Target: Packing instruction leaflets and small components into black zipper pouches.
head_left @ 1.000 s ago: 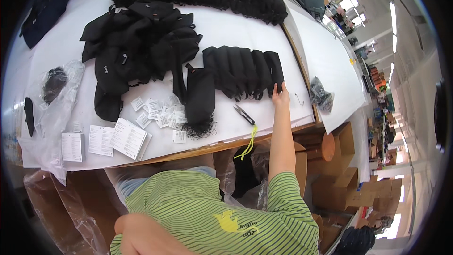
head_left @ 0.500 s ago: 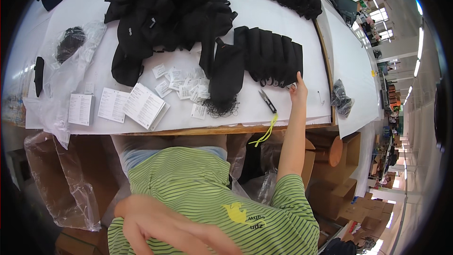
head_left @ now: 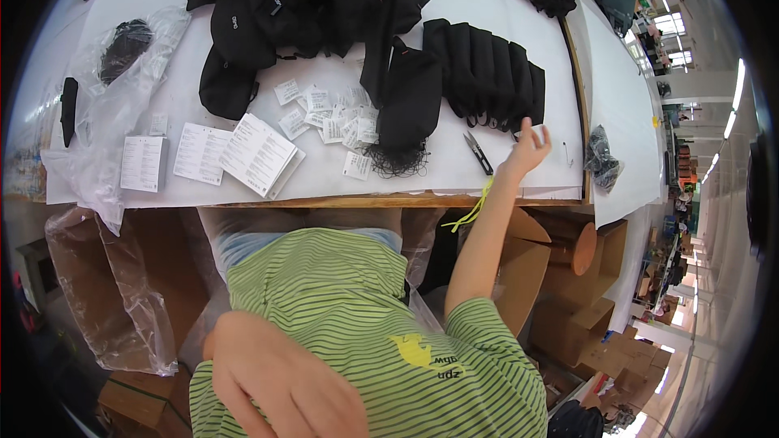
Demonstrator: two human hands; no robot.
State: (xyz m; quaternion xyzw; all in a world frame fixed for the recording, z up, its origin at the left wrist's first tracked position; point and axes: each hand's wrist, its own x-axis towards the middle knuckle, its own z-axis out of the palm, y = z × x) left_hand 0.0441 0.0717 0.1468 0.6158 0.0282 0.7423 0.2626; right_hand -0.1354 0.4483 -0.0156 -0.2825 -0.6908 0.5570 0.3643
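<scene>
A dark plastic-wrapped bundle [head_left: 602, 161] lies on the neighbouring white-covered desk [head_left: 629, 89], brown cardboard boxes [head_left: 574, 328] stand below, clear plastic sheeting [head_left: 101, 296] drapes a carton [head_left: 169, 264] at lower left, and tube lights [head_left: 740, 81] line the ceiling.

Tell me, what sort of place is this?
Probably a workshop finishing or packing fabric goods: the row of black fabric items, small white printed labels and brown cardboard boxes suggest it.

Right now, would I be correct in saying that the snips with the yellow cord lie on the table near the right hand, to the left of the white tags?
Not quite: the head view shows the snips to the right of the white tags. They do lie on the table near the right hand, with the yellow cord attached.
</scene>
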